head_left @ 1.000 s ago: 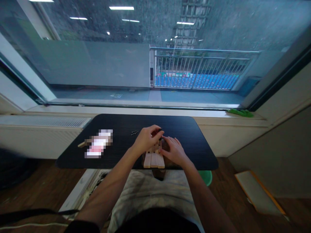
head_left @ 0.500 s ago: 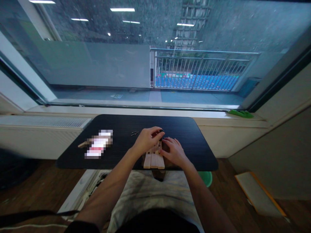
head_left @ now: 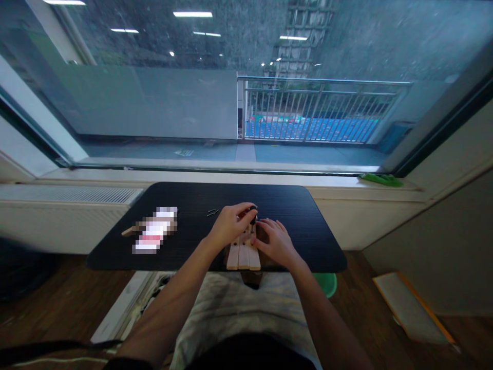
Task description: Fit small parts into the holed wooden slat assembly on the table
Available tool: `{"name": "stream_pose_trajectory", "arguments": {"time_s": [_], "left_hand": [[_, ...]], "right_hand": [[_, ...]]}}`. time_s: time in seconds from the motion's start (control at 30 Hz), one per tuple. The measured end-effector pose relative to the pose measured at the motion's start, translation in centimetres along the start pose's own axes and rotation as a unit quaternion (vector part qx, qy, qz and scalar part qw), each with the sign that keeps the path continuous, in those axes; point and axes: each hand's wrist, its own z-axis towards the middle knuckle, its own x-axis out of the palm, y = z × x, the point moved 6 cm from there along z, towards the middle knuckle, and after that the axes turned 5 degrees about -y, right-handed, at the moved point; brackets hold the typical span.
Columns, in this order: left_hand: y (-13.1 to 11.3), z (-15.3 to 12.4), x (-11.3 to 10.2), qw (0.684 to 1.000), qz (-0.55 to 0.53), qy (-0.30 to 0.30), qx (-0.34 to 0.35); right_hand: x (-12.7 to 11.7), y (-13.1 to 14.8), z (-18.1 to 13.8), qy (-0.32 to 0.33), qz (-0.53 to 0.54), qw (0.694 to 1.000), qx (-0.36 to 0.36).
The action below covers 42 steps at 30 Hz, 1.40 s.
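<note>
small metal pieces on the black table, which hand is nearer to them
Left: the left hand is just right of the small metal pieces, gripping a dark-handled tool; the right hand is farther right, at the wooden slats.

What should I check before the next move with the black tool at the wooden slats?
1. Tool in hand: ok, it is between the left hand's fingers.
2. Tip seated: cannot tell, the contact is too small to see.
3. Right hand at the slats: ok, its thumb is by the rightmost slat; pressure cannot be told.
4. Slats lined up: ok, three lie side by side, near ends about level.
5. Metal bits clear of the slats: ok, they lie apart on the table.
6. Pixelated item readable: not ok, it is masked.
</note>
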Motion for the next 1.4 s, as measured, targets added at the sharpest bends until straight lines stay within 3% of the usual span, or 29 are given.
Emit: {"name": "stream_pose_trajectory", "arguments": {"time_s": [0.17, 0.7, 1.17, 1.4], "left_hand": [[0.0, -0.2, -0.1, 1.0, -0.016, -0.004, -0.006], [-0.5, -0.8, 0.0, 1.0, -0.022, -0.006, -0.008], [-1.0, -0.6, -0.1, 0.998, -0.036, -0.03, 0.039], [-1.1, -0.6, 0.0, 0.997, -0.076, -0.02, 0.018]], "right_hand": [[-0.5, 0.2, -0.4, -0.028, 0.027, 0.999, 0.002], [-1.2, 1.2, -0.9, 0.028, -0.015, 1.0, -0.004], [-1.6, 1.4, -1.1, 0.019, -0.014, 1.0, -0.004], [-1.5, 1.4, -1.3, 0.008, -0.01, 1.0, -0.009]]}}
